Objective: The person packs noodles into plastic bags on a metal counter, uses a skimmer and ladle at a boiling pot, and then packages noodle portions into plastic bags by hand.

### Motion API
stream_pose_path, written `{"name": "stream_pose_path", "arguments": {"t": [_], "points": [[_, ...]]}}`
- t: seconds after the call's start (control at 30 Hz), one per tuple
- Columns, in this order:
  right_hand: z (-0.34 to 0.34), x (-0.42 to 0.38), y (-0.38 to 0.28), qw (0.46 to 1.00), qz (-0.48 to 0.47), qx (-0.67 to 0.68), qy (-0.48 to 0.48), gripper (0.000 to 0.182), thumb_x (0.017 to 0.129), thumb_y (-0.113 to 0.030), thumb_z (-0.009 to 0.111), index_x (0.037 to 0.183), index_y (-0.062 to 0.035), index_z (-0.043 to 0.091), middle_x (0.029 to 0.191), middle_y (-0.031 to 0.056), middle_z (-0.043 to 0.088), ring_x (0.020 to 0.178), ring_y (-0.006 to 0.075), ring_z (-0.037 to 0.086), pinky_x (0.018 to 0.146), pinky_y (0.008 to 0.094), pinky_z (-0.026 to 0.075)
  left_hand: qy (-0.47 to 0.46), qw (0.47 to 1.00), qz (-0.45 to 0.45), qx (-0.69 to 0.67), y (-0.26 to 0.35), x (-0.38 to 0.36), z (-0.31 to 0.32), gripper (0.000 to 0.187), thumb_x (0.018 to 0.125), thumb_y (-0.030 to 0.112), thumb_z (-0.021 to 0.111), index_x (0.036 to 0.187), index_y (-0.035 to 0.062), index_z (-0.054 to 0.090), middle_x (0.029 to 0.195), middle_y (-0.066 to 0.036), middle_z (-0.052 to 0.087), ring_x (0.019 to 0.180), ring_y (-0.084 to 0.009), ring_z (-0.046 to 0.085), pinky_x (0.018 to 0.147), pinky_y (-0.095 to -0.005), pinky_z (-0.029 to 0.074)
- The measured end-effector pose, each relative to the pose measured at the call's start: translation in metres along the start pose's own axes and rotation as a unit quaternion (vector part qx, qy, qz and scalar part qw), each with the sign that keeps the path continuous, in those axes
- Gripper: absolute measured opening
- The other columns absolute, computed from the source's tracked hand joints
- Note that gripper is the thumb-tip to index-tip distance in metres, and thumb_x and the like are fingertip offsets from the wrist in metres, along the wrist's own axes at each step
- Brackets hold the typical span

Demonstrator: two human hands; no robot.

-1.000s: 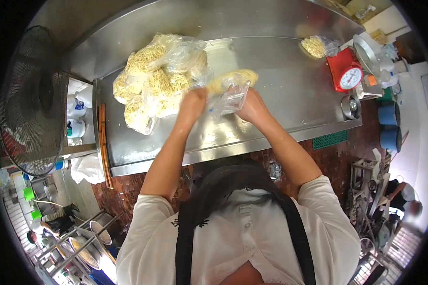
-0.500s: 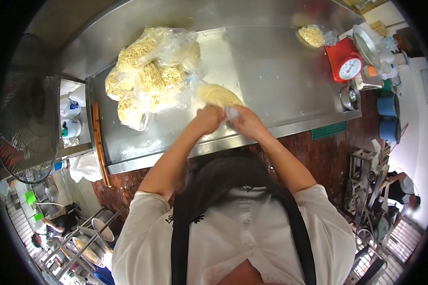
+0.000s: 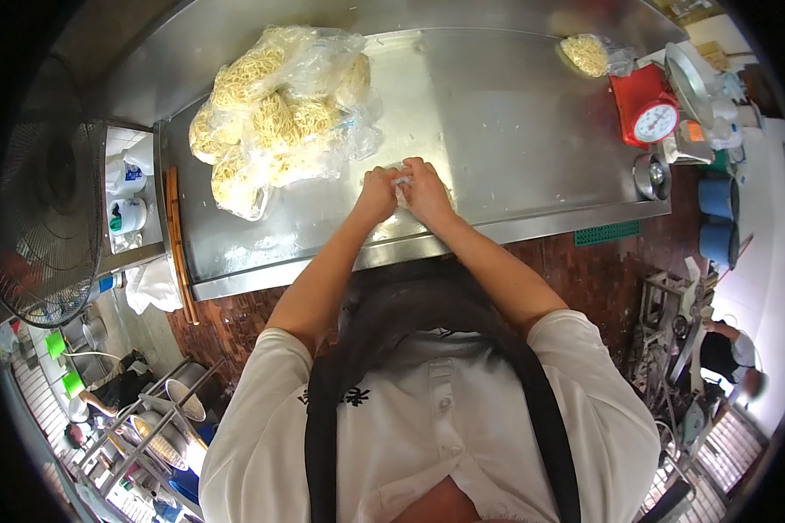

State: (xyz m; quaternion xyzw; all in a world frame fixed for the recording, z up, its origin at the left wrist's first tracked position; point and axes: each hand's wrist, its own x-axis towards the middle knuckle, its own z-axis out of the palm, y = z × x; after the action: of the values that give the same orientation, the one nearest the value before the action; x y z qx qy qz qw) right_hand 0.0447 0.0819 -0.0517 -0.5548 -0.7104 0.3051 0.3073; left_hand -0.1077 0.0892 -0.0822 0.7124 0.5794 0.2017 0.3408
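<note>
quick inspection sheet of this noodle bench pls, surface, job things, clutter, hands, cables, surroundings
surface: steel table, shiny, with pale dusty patches near the front edge.
job's things: one small clear bag of noodles pressed between both hands on the table; pile of bagged noodles behind the left hand.
clutter: one more noodle bag at the far right corner; red scale beside it; wooden sticks along the left edge.
grippers: left hand and right hand side by side, fingers closed on the small bag.
cables: nothing seen.
surroundings: fan on the left, blue buckets on the right, other people at the lower left and right edges.
</note>
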Motion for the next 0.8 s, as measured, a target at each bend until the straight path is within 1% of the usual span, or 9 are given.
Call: {"name": "stream_pose_path", "arguments": {"t": [0.2, 0.3, 0.33, 0.43, 0.5, 0.53, 0.6, 0.63, 0.8], "points": [[0.006, 0.019, 0.005, 0.966, 0.155, 0.161, -0.129, 0.041, 0.077, 0.005, 0.062, 0.116, 0.0005, 0.051, 0.087, 0.0129, 0.061, 0.090, 0.0272, 0.062, 0.077, 0.0355, 0.050, 0.126, 0.973, -0.069, -0.183, 0.027, -0.012, -0.008, 0.022, 0.089, -0.002, 0.048, 0.109, 0.0060, 0.053, 0.091, -0.019, 0.064, 0.085, -0.0378, 0.064, 0.075, -0.0442, 0.050], [-0.012, 0.023, 0.028, 0.824, 0.261, 0.412, -0.287, 0.039, 0.077, 0.006, 0.060, 0.115, 0.0013, 0.052, 0.091, 0.0125, 0.060, 0.088, 0.0239, 0.062, 0.076, 0.0323, 0.050, 0.084, 0.973, -0.032, -0.214, 0.022, -0.011, -0.006, 0.018, 0.093, 0.003, 0.049, 0.110, 0.0078, 0.052, 0.083, -0.019, 0.062, 0.082, -0.0347, 0.065, 0.070, -0.0411, 0.050], [-0.007, 0.020, 0.044, 0.821, 0.283, 0.400, -0.294, 0.040, 0.078, 0.006, 0.059, 0.117, -0.0015, 0.054, 0.096, 0.0142, 0.059, 0.088, 0.0275, 0.061, 0.078, 0.0329, 0.049, 0.064, 0.980, -0.035, -0.187, 0.016, -0.008, -0.001, 0.017, 0.093, 0.004, 0.049, 0.109, 0.0081, 0.053, 0.080, -0.019, 0.062, 0.078, -0.0336, 0.065, 0.069, -0.0405, 0.050], [-0.015, 0.001, 0.020, 0.972, 0.039, 0.154, -0.172, 0.033, 0.079, 0.005, 0.060, 0.111, -0.0050, 0.059, 0.098, 0.0146, 0.059, 0.089, 0.0305, 0.061, 0.079, 0.0346, 0.049, 0.064, 0.979, 0.011, -0.191, -0.014, 0.000, 0.017, 0.012, 0.090, 0.007, 0.056, 0.097, 0.0066, 0.066, 0.077, -0.019, 0.063, 0.068, -0.0312, 0.062, 0.065, -0.0385, 0.049], [-0.011, -0.008, 0.023, 0.996, -0.030, 0.060, -0.059, 0.024, 0.080, 0.004, 0.060, 0.102, -0.0055, 0.061, 0.096, 0.0154, 0.060, 0.086, 0.0328, 0.061, 0.078, 0.0366, 0.049, 0.008, 0.978, -0.067, -0.196, -0.004, -0.003, 0.007, 0.013, 0.087, 0.008, 0.060, 0.094, 0.0076, 0.072, 0.082, -0.019, 0.065, 0.072, -0.0318, 0.063, 0.066, -0.0383, 0.050], [-0.013, -0.015, 0.027, 0.998, -0.056, 0.009, 0.001, 0.019, 0.081, 0.004, 0.061, 0.098, -0.0058, 0.062, 0.095, 0.0158, 0.060, 0.085, 0.0340, 0.062, 0.077, 0.0376, 0.049, 0.019, 0.980, -0.022, -0.196, -0.004, -0.003, 0.012, 0.014, 0.086, 0.008, 0.061, 0.094, 0.0080, 0.073, 0.083, -0.018, 0.066, 0.074, -0.0325, 0.064, 0.067, -0.0383, 0.050], [-0.027, -0.021, 0.022, 0.999, 0.003, 0.033, 0.006, 0.011, 0.082, 0.002, 0.062, 0.091, -0.0039, 0.061, 0.090, 0.0163, 0.061, 0.081, 0.0350, 0.062, 0.075, 0.0386, 0.050, -0.015, 0.987, 0.034, -0.153, 0.004, -0.006, 0.016, 0.018, 0.084, 0.009, 0.068, 0.102, 0.0061, 0.071, 0.090, -0.016, 0.067, 0.085, -0.0301, 0.063, 0.078, -0.0371, 0.050], [-0.038, -0.018, 0.013, 0.998, 0.030, 0.046, 0.011, 0.007, 0.083, 0.001, 0.062, 0.088, -0.0029, 0.061, 0.088, 0.0165, 0.061, 0.079, 0.0354, 0.062, 0.073, 0.0391, 0.050, -0.054, 0.993, 0.103, -0.003, 0.017, -0.007, 0.012, 0.024, 0.083, 0.012, 0.070, 0.107, 0.0085, 0.070, 0.100, -0.015, 0.066, 0.095, -0.0336, 0.060, 0.086, -0.0406, 0.047], [-0.164, -0.022, -0.066, 0.995, 0.029, -0.024, 0.087, 0.010, 0.088, -0.008, 0.064, 0.088, -0.0005, 0.058, 0.080, 0.0190, 0.060, 0.075, 0.0384, 0.061, 0.068, 0.0408, 0.048, 0.026, 0.964, 0.258, -0.054, 0.069, 0.035, -0.045, 0.041, 0.080, 0.017, 0.074, 0.119, 0.0073, 0.063, 0.115, -0.015, 0.061, 0.112, -0.0350, 0.053, 0.101, -0.0447, 0.040]]}}
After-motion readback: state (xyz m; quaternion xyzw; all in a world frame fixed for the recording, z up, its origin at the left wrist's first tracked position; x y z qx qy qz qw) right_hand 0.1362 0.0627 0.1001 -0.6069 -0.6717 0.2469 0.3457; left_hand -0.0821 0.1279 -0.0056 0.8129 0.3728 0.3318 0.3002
